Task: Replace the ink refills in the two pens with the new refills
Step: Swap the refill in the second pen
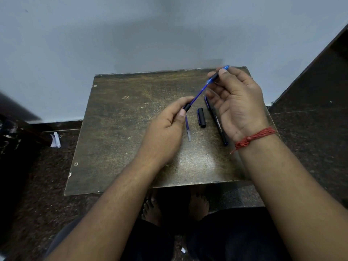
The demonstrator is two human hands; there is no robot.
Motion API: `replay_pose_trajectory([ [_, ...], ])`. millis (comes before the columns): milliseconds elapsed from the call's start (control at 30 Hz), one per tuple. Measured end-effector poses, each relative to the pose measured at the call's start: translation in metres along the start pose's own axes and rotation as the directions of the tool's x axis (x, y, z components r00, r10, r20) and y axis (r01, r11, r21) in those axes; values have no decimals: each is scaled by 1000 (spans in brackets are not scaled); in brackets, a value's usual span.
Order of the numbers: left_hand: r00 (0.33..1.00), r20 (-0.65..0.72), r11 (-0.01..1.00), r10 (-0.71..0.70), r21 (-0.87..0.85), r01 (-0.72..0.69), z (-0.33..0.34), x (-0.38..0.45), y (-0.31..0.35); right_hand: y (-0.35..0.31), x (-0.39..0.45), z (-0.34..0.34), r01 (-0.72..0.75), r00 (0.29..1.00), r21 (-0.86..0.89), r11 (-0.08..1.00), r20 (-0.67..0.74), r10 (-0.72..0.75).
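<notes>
Above the table [120,147], the left hand [165,127] pinched a black pen barrel [187,107] while the right hand [237,102] pinched the grip end [213,77] of its blue refill [197,96].

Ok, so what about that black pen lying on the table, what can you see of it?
The black pen lies flat on the worn brown table, just under the right hand, which hides part of it. It is long and slim, looks like plastic, with small white lettering along its barrel and blue showing at both ends. It runs slantwise, one end nearer the person. A separate black cap lies beside it, not touching.
</notes>
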State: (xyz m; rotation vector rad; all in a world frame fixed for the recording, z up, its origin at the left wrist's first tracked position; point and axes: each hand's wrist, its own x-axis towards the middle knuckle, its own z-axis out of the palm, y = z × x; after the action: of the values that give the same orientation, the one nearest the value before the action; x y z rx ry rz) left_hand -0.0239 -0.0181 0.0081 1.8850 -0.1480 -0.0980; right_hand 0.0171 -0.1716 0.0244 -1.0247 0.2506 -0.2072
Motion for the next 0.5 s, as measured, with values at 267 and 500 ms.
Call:
replay_pose_trajectory([
  [267,991,-120,992,-56,-120,42,-5,12,-20,-6,9,-17,201,960,-783,589,38,-278],
  [500,982,-176,985,-65,-171,35,-8,16,-23,-2,-22,5,267,963,-939,-217,250,104],
])
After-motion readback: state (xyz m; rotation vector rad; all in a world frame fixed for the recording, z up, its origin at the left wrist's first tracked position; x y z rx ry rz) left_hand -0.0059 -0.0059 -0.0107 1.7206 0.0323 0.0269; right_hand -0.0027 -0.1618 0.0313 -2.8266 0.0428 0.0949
